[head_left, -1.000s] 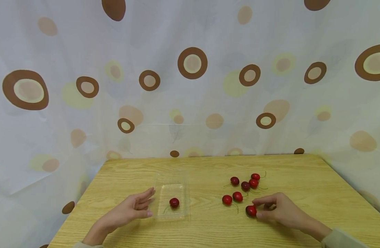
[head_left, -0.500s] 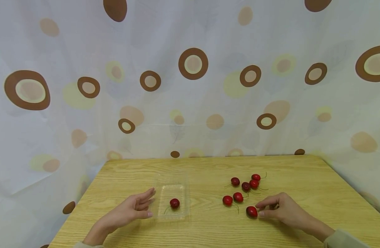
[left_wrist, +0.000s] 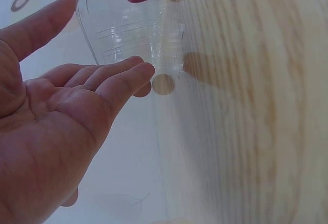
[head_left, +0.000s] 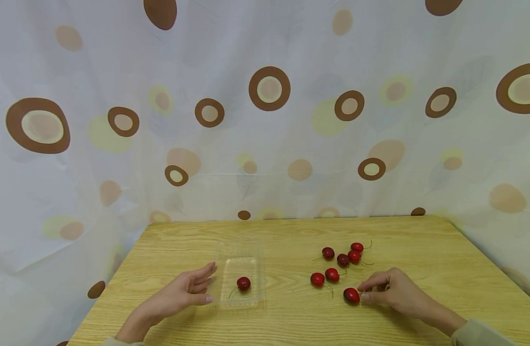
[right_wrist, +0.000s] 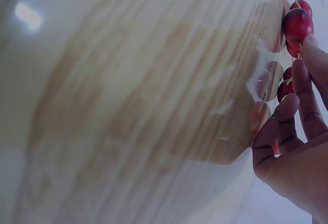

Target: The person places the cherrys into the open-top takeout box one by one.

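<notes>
A clear plastic container (head_left: pixel 241 267) sits on the left of the table, with one dark red cherry (head_left: pixel 243 283) and its green stem inside. Beside its left wall is my left hand (head_left: pixel 176 292), palm toward the container, fingers fairly straight and thumb apart, holding nothing. On the right, my right hand (head_left: pixel 397 294) has thumb and index finger together at the stem end of a red cherry (head_left: pixel 351 296). In the right wrist view those two fingers pinch the short stem of that cherry (right_wrist: pixel 298 26), while the other fingers curl loosely below.
Several more cherries with stems lie just beyond the right hand, among them a bright red cherry (head_left: pixel 317 279) and a darker cherry (head_left: pixel 328 253). The wood-grain table (head_left: pixel 286 317) ends at a patterned curtain (head_left: pixel 265 139) behind and on both sides.
The right hand's fingers have shifted slightly right, from the cherry's side to its stem end. The left hand has stayed in place beside the container.
</notes>
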Demonstrator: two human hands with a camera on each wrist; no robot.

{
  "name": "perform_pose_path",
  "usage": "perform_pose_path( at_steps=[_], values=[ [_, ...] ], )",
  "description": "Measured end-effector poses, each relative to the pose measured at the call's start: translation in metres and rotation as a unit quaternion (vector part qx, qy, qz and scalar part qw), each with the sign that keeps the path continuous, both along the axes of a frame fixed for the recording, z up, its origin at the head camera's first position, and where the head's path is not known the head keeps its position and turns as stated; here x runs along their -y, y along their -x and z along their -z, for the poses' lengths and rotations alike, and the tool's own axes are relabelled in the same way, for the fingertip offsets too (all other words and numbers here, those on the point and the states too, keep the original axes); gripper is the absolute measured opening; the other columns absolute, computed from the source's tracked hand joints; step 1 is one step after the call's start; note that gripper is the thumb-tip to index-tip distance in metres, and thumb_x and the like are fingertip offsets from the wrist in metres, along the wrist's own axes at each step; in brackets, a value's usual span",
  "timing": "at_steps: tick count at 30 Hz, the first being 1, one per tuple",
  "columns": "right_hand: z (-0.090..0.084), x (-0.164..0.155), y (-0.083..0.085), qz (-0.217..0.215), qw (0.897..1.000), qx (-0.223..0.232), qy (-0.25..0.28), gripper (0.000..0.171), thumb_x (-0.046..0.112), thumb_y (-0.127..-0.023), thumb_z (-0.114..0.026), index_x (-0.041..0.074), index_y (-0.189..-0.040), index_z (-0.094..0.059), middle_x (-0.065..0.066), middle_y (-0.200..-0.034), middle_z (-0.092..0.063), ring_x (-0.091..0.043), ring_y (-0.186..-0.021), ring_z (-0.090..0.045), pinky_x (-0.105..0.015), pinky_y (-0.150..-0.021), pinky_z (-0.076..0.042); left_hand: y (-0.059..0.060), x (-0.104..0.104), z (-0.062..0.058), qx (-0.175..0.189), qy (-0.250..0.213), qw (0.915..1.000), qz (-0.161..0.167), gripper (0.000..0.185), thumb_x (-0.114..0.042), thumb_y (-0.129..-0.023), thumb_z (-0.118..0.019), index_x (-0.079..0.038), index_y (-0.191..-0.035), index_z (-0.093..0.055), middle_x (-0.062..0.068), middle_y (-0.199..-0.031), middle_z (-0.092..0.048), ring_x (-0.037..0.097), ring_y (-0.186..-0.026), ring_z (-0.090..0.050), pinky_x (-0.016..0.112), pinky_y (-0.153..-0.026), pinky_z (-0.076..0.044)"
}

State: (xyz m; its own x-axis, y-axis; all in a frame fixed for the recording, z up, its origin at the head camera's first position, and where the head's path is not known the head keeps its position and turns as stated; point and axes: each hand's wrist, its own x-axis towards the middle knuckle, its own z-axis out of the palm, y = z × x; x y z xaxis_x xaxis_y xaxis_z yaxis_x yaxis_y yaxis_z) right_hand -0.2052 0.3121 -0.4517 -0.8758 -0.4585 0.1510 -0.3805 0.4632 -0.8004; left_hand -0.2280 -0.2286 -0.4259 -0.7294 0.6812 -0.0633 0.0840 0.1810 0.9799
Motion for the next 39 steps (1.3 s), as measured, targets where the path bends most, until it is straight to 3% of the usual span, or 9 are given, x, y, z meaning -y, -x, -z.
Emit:
perform_pose_path(
  at_steps=[10, 20, 33, 39],
  values=[
    [-0.004, 0.001, -0.001, 0.024, 1.0, -0.002, -0.017, 0.009, 0.013, -0.096, -0.079, 0.009, -0.101, -0.085, 0.002, -0.098, -0.078, -0.007, -0.078, -0.06, -0.026, -0.064, -0.049, -0.001, 0.001, 0.0, 0.001, 0.0, 1.0, 0.001, 0.083, -0.005, -0.107, -0.062, 0.01, -0.164, -0.003, 0.034, -0.168, 0.0, 0.054, -0.153, -0.011, 0.031, -0.109, -0.046],
    [-0.02, 0.015, 0.001, 0.059, 0.997, -0.023, -0.039, 0.008, 0.017, -0.096, -0.08, 0.013, -0.099, -0.086, 0.007, -0.092, -0.077, -0.007, -0.071, -0.057, -0.026, -0.061, -0.05, 0.0, 0.003, 0.001, 0.004, 0.004, 1.0, 0.001, 0.085, -0.006, -0.106, -0.063, 0.01, -0.163, -0.003, 0.034, -0.169, 0.0, 0.053, -0.153, -0.011, 0.029, -0.109, -0.046],
    [-0.059, 0.091, 0.03, 0.05, 0.998, 0.014, 0.023, 0.013, 0.019, -0.097, -0.08, 0.009, -0.103, -0.085, -0.005, -0.1, -0.077, -0.018, -0.076, -0.06, -0.029, -0.063, -0.049, -0.001, 0.005, -0.001, 0.009, -0.006, 0.9999, 0.005, 0.084, -0.005, -0.106, -0.062, 0.01, -0.164, -0.003, 0.033, -0.169, 0.0, 0.053, -0.153, -0.01, 0.029, -0.11, -0.045],
    [-0.065, 0.132, 0.045, 0.039, 0.998, -0.003, 0.04, 0.012, 0.019, -0.096, -0.08, 0.009, -0.101, -0.085, -0.005, -0.093, -0.076, -0.015, -0.067, -0.047, -0.028, -0.06, -0.04, -0.001, 0.005, -0.001, 0.006, -0.004, 1.0, 0.005, 0.084, -0.006, -0.106, -0.062, 0.01, -0.163, -0.003, 0.034, -0.169, -0.001, 0.053, -0.153, -0.011, 0.033, -0.113, -0.043]
  ],
)
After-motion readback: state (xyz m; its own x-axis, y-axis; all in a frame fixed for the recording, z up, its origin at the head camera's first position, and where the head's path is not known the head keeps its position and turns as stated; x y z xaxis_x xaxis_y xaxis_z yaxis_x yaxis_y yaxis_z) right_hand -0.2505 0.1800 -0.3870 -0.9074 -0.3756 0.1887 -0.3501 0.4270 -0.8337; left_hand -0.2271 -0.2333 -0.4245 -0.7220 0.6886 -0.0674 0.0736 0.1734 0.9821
